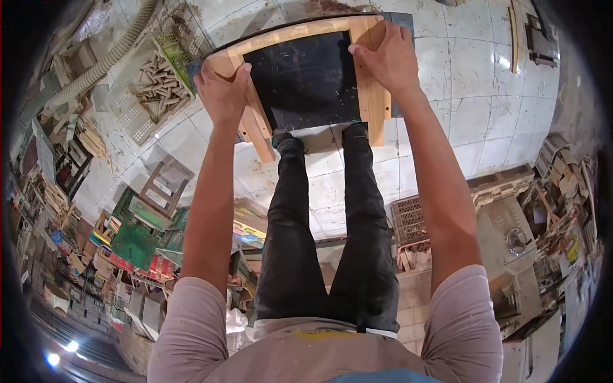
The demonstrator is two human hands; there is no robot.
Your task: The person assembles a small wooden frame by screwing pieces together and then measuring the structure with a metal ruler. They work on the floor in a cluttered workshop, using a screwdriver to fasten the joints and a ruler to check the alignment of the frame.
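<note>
A light wooden frame [300,30] surrounds a dark rectangular board [303,80] low over the tiled floor in front of my legs. My left hand [220,89] grips the frame's left rail. My right hand [386,57] is closed over the top of the right rail near its far corner. Both arms are stretched straight out. My feet hide the board's near edge.
A white plastic crate [131,112] of short wooden pieces stands at the left, next to a ribbed hose [105,60]. A small wooden stool frame [165,185] and stacked painted boards lie lower left. A brown crate [408,220] and scrap wood crowd the right.
</note>
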